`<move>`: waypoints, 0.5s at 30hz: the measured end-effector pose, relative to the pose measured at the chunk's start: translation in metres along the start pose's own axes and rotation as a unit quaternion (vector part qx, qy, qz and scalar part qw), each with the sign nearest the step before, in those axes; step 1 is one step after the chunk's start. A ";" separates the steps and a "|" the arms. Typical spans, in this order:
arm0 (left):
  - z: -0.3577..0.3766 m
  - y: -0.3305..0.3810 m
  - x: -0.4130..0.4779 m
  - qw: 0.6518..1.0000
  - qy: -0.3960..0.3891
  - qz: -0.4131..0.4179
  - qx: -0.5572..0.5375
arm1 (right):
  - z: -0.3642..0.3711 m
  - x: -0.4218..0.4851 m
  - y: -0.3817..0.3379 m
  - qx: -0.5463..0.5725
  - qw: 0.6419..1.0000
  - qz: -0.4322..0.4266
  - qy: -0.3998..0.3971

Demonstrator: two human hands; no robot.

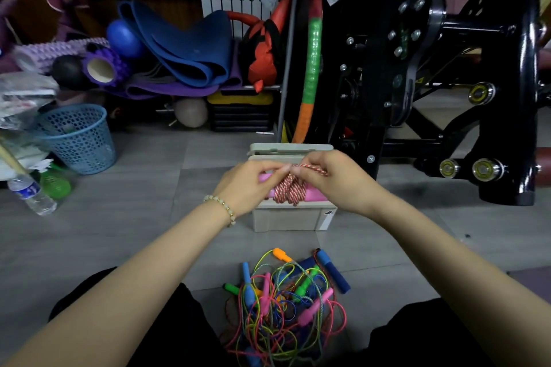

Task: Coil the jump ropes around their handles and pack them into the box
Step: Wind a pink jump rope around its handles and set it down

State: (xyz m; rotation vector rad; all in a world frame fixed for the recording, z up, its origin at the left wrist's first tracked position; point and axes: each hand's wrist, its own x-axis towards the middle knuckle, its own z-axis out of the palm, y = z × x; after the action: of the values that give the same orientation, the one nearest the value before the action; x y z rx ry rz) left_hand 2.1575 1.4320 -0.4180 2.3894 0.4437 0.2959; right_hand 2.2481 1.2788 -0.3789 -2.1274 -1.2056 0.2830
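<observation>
Grey floor (pixel 143 188); left hand (pixel 247 185), right hand (pixel 334 182) pinch rope (pixel 290 192), hiding box (pixel 286 219) interior.

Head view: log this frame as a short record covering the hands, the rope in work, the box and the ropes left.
left hand: pinches the red-and-white braided rope
right hand: pinches the same rope's loose end
rope in work: wound around pink handles, held over the box
box: beige plastic box, inside hidden by the hands
left to do: tangled pile of coloured jump ropes, nearer the person
</observation>
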 end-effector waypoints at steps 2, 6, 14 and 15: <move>-0.005 0.007 -0.007 0.999 -0.021 0.031 0.014 | 0.000 0.001 0.005 -0.019 0.999 -0.010 0.025; -0.020 0.019 -0.011 0.997 -0.049 0.057 0.026 | 0.002 0.002 0.009 0.023 0.997 -0.001 0.070; -0.031 0.021 -0.005 0.974 -0.049 0.116 0.187 | -0.008 0.002 0.002 -0.031 0.998 -0.055 0.026; -0.032 0.019 -0.004 0.974 -0.057 0.112 0.186 | -0.012 0.002 0.000 -0.032 0.997 -0.067 -0.002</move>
State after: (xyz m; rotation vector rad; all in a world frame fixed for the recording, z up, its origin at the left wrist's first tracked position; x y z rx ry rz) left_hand 2.1476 1.4355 -0.3823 2.8136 0.1874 0.1846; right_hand 2.2551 1.2748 -0.3695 -2.0891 -1.3696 0.1916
